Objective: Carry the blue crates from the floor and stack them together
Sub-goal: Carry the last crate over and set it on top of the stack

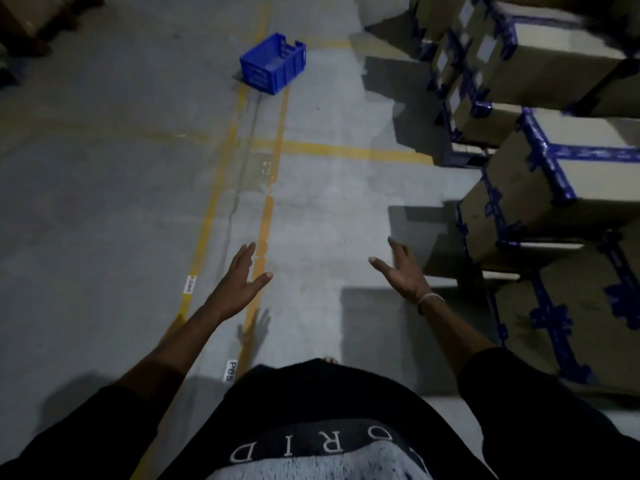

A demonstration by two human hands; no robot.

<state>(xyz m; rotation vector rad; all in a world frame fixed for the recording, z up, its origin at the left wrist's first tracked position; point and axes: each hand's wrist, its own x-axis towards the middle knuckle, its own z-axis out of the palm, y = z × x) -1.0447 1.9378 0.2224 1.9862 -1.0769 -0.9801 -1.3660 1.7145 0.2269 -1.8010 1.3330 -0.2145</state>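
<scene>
One blue plastic crate (272, 63) stands upright and empty on the grey concrete floor far ahead, on the yellow lane lines. My left hand (241, 278) and my right hand (401, 270) are both stretched out in front of me with straight fingers, palms facing each other, holding nothing. The crate lies well beyond both hands. No other blue crate is in view.
Stacks of brown cardboard boxes (554, 188) bound with blue tape line the right side, casting shadows on the floor. Yellow floor lines (266, 220) run forward toward the crate. A dark pallet stack (31, 19) sits at the far left corner.
</scene>
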